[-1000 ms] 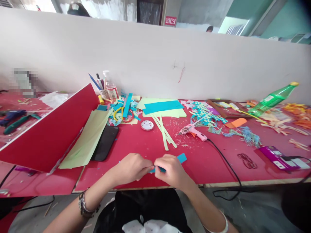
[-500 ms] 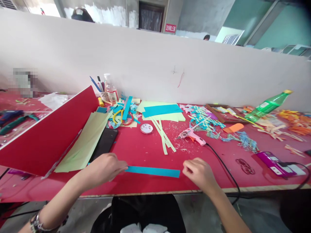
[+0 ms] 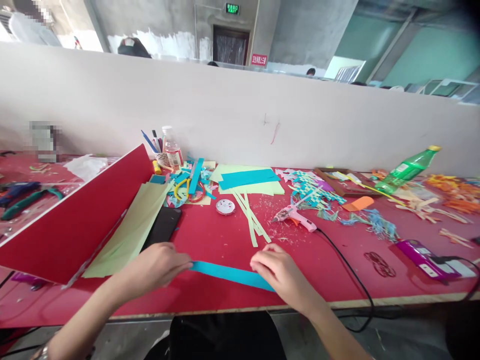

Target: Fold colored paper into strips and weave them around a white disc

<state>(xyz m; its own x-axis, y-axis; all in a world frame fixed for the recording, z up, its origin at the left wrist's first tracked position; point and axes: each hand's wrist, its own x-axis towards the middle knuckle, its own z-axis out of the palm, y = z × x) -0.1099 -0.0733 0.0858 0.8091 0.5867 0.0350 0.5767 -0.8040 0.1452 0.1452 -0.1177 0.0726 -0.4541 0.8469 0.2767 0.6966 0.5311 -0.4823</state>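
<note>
My left hand [image 3: 161, 265] pinches the left end of a blue paper strip [image 3: 225, 274] low over the red table's front part. My right hand [image 3: 283, 275] has curled fingers at the strip's right part, where the strip bends slightly downward. Its fingertips partly hide the strip, and they look closed on it. Beyond my hands lie several pale green paper strips [image 3: 250, 220] and a round white lid [image 3: 225, 207]. A pink glue gun [image 3: 296, 216] rests to the right of them, with its black cord running to the table's front edge.
On the left a red board [image 3: 78, 220] stands slanted, beside pale green sheets [image 3: 129, 230] and a dark flat object [image 3: 163, 225]. Scissors [image 3: 189, 191], paper scraps, a pen cup [image 3: 162, 159] and a clear bottle [image 3: 173, 147] stand behind. To the right are a green bottle [image 3: 408, 170] and a purple power strip [image 3: 427, 260].
My right hand has moved left from beyond the strip's end onto its right part. The strip now bends and tilts down to the right. The camera view has tipped up a little.
</note>
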